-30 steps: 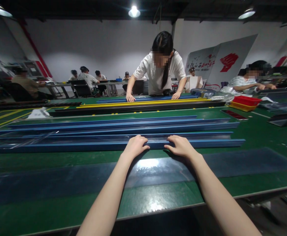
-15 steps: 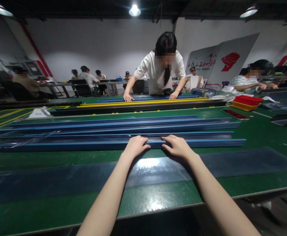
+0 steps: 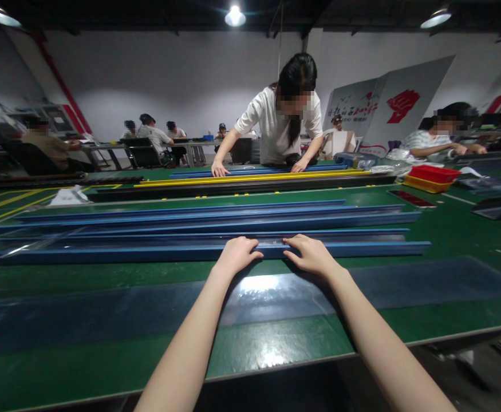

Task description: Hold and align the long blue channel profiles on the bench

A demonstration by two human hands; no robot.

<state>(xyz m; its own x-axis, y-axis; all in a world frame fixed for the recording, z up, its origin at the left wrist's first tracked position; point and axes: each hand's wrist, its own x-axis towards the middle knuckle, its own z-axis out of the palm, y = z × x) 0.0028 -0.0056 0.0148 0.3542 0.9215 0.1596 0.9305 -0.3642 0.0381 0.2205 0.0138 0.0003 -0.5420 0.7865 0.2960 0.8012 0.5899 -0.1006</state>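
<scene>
A long blue channel strip (image 3: 362, 249) lies across the green table in front of me. My left hand (image 3: 238, 254) grips its near wall, with the fingers over the top edge and the thumb on the outer side. A short way to the right, my right hand (image 3: 311, 254) pinches the same wall in the same way. Some fingertips are hidden inside the channel. Closer to me a wide sheet of clear plastic film (image 3: 409, 283) lies flat under my forearms. Beyond the gripped strip rest other blue channel strips (image 3: 241, 224).
Across the table a co-worker (image 3: 291, 114) leans over yellow strips (image 3: 250, 178) and blue strips. Red and orange trays (image 3: 433, 176) and a dark red flat item (image 3: 411, 199) are at the right. White crumpled material (image 3: 70, 196) lies at the left. Other people sit farther back.
My hands keep the same hold, and the blue strip shows barely any shift. The co-worker opposite has moved both hands slightly to my left, while their head has shifted to my right.
</scene>
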